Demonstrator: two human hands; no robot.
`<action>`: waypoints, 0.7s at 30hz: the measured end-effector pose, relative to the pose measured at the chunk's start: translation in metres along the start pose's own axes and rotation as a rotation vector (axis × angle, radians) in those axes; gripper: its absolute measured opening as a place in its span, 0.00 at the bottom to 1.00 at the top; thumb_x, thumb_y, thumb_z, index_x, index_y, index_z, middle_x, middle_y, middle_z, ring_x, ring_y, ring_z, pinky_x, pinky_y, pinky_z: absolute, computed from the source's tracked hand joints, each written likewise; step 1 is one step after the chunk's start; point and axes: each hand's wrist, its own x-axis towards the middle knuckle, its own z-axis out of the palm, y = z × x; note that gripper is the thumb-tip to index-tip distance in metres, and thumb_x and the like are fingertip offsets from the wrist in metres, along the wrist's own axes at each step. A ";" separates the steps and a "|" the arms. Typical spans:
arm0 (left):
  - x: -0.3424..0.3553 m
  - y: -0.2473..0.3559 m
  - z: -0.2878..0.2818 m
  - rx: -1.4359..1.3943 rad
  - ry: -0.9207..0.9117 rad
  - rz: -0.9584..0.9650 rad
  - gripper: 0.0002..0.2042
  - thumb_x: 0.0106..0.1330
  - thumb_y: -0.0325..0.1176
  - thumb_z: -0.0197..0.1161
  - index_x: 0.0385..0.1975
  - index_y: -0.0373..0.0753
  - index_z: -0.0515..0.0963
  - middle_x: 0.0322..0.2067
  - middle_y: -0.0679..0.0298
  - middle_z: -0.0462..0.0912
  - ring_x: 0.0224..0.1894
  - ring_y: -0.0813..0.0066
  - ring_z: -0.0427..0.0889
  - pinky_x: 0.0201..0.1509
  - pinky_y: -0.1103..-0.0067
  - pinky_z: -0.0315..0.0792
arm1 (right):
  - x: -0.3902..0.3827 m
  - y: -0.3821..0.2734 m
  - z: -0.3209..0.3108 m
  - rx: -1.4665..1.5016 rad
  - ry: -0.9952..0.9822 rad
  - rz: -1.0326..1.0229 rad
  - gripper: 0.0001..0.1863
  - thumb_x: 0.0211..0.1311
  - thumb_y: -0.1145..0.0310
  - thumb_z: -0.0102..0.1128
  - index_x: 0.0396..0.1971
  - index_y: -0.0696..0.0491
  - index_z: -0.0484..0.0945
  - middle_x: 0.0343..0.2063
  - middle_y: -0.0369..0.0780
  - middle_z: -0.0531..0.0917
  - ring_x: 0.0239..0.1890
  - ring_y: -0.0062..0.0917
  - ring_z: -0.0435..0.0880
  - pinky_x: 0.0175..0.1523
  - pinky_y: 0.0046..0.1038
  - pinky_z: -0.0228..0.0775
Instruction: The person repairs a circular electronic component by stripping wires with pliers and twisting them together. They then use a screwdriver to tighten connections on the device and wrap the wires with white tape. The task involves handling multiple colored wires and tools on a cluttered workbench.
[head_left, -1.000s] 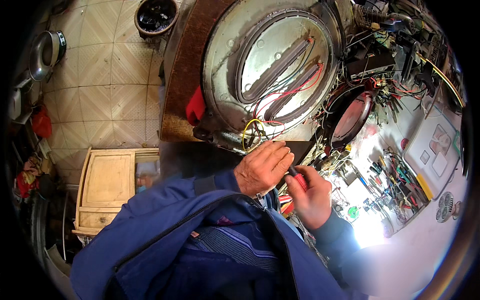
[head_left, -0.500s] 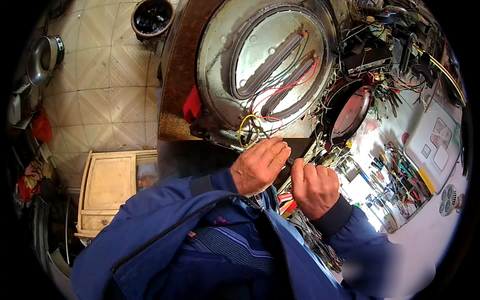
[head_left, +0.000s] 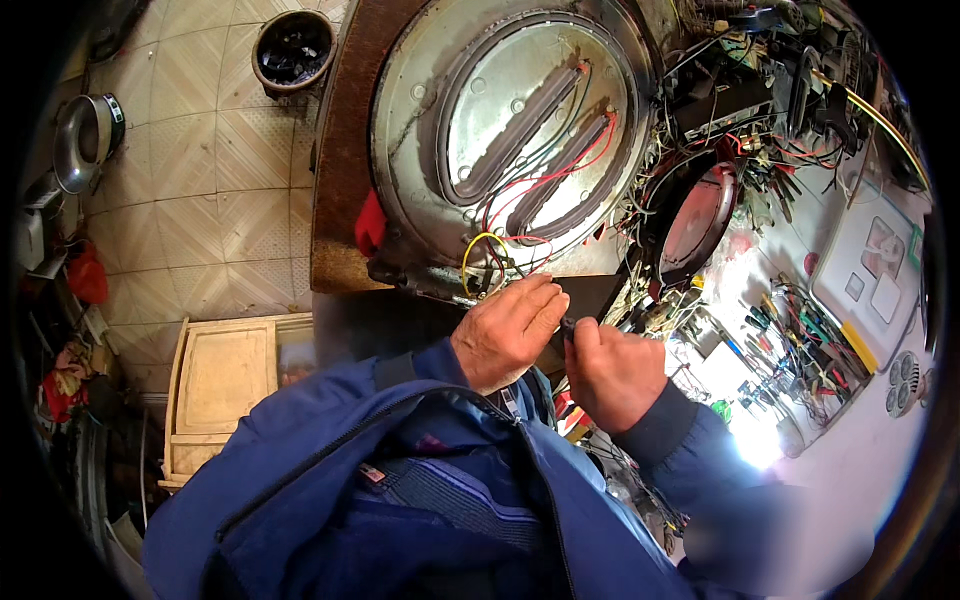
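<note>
A large round metal heating plate lies on the table ahead, a ring-shaped and two straight dark bars across its face. Red and dark wires run from the bars to its near edge, where a yellow wire loops. Just below that edge my left hand is closed, fingers pressed together; whatever they hold is hidden. Close beside it, my right hand is curled into a fist. A small dark piece shows at its fingertips, between the two hands; its kind cannot be made out.
At right lie tangled cables, a dark round ring-shaped part, many hand tools and a white plastic case. A pot stands on the tiled floor at left, near a wooden cabinet. Something red sits at the plate's left edge.
The right hand has turned slightly and come closer to the left, which keeps much the same pose. The whole scene has shifted a little to the left in the picture.
</note>
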 end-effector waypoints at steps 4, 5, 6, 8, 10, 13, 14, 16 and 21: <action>0.003 -0.002 0.000 0.003 -0.004 0.004 0.21 0.56 0.23 0.68 0.52 0.31 0.80 0.50 0.52 0.83 0.55 0.53 0.84 0.59 0.67 0.80 | 0.007 -0.001 -0.012 -0.480 0.079 -0.232 0.08 0.54 0.69 0.58 0.30 0.57 0.75 0.18 0.35 0.73 0.19 0.23 0.79 0.21 0.30 0.67; 0.003 -0.003 0.001 0.002 0.005 0.008 0.21 0.56 0.23 0.68 0.52 0.31 0.80 0.50 0.52 0.83 0.55 0.53 0.84 0.59 0.67 0.80 | 0.008 0.000 -0.011 -0.481 0.124 -0.249 0.07 0.53 0.68 0.59 0.26 0.55 0.75 0.16 0.34 0.72 0.18 0.23 0.78 0.21 0.30 0.67; 0.004 -0.002 -0.001 0.012 0.004 0.012 0.20 0.56 0.24 0.67 0.51 0.32 0.81 0.50 0.52 0.83 0.54 0.53 0.85 0.58 0.67 0.81 | 0.005 0.004 -0.005 -0.315 0.106 -0.179 0.07 0.55 0.69 0.61 0.30 0.56 0.76 0.18 0.37 0.74 0.19 0.27 0.79 0.22 0.33 0.68; 0.004 -0.002 0.002 0.042 -0.008 0.040 0.19 0.58 0.26 0.65 0.50 0.32 0.79 0.50 0.53 0.82 0.55 0.52 0.84 0.57 0.66 0.81 | -0.003 0.006 0.001 0.115 0.181 -0.016 0.11 0.60 0.67 0.68 0.35 0.58 0.78 0.20 0.41 0.76 0.20 0.34 0.80 0.24 0.36 0.70; 0.009 -0.004 0.000 0.027 -0.029 0.032 0.17 0.58 0.27 0.64 0.48 0.33 0.78 0.48 0.52 0.82 0.56 0.51 0.84 0.56 0.66 0.81 | -0.005 0.009 0.017 0.861 0.176 0.333 0.13 0.66 0.65 0.68 0.39 0.61 0.80 0.17 0.36 0.77 0.17 0.27 0.76 0.23 0.30 0.65; 0.007 -0.003 -0.001 0.036 -0.017 0.050 0.17 0.58 0.27 0.64 0.49 0.33 0.77 0.48 0.52 0.82 0.56 0.50 0.83 0.56 0.66 0.81 | -0.007 0.013 0.018 1.125 0.057 0.491 0.13 0.68 0.66 0.65 0.38 0.63 0.80 0.16 0.33 0.76 0.17 0.23 0.74 0.23 0.28 0.63; 0.003 -0.004 -0.001 0.023 -0.037 0.059 0.18 0.58 0.27 0.64 0.49 0.33 0.78 0.49 0.51 0.82 0.57 0.50 0.83 0.56 0.66 0.81 | -0.008 0.014 0.019 1.098 0.038 0.469 0.13 0.68 0.66 0.65 0.38 0.63 0.80 0.15 0.33 0.75 0.16 0.23 0.73 0.23 0.28 0.63; 0.003 -0.005 0.002 0.017 -0.018 0.045 0.18 0.59 0.27 0.64 0.50 0.32 0.78 0.50 0.51 0.82 0.57 0.50 0.83 0.56 0.66 0.81 | -0.007 0.017 0.021 1.039 -0.006 0.419 0.13 0.69 0.66 0.64 0.37 0.63 0.79 0.14 0.33 0.74 0.16 0.22 0.73 0.23 0.27 0.62; -0.002 -0.008 0.003 0.036 -0.030 0.027 0.19 0.61 0.27 0.62 0.53 0.31 0.79 0.50 0.51 0.82 0.57 0.51 0.83 0.58 0.66 0.80 | -0.004 0.006 0.000 0.000 0.008 -0.084 0.12 0.63 0.68 0.64 0.38 0.62 0.79 0.15 0.38 0.73 0.17 0.27 0.78 0.22 0.30 0.66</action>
